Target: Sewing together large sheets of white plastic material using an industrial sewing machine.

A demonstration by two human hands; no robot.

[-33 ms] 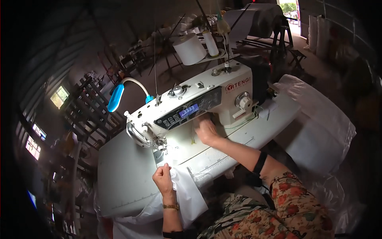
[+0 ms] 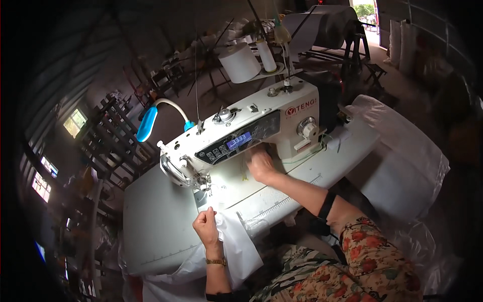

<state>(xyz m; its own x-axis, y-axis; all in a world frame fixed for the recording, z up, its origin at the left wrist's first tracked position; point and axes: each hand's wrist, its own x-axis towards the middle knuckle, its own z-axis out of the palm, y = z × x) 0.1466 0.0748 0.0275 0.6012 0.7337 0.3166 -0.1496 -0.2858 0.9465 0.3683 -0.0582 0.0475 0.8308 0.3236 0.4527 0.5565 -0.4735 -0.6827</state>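
A white sewing machine (image 2: 297,128) with a lit display panel stands on a pale work table (image 2: 156,221). At the table's front edge, just before the needle area (image 2: 207,190), my left hand (image 2: 206,226) is closed, thumb and fingers pinched on a thin white sheet (image 2: 239,246). The sheet hangs down past the edge towards my lap. My right hand (image 2: 260,166) reaches under the machine's arm, below the display. Its fingers are hidden there, so what they touch does not show.
A blue-headed lamp (image 2: 147,123) curves up behind the machine. A large white thread cone (image 2: 240,63) and a slimmer spool (image 2: 266,56) stand beyond it. White sheeting (image 2: 402,161) lies off the table's right end. A big white roll (image 2: 334,25) rests on a frame far back.
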